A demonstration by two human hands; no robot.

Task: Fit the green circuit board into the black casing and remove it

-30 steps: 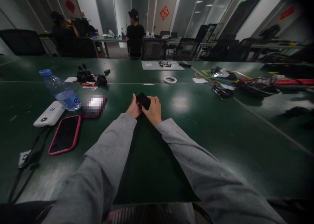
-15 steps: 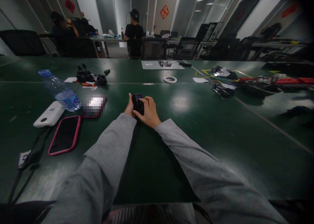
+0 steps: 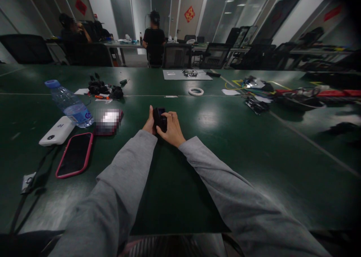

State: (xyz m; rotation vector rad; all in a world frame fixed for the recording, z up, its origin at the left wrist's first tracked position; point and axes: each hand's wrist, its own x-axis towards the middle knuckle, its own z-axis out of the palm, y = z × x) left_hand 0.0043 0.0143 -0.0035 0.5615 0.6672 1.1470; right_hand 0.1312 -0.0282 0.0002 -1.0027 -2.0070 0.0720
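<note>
Biggest first: the green table [image 3: 239, 148] spreads out below the fingers and past them on all sides. Well left of the fingers there's a water bottle [image 3: 75, 110], and a pink-cased phone [image 3: 75, 155], also left but closer to the wearer. The left hand [image 3: 149, 125] cups one side of a black gadget [image 3: 158, 116], thumb up; its other fingers are mostly hidden, so can't tell how tight. The right hand [image 3: 173, 129] has thumb and fingertips curled narrow on it. So the gadget's between both sets of fingers. My worry: push too hard with the left grip loose and it could twist out and drop.
</note>
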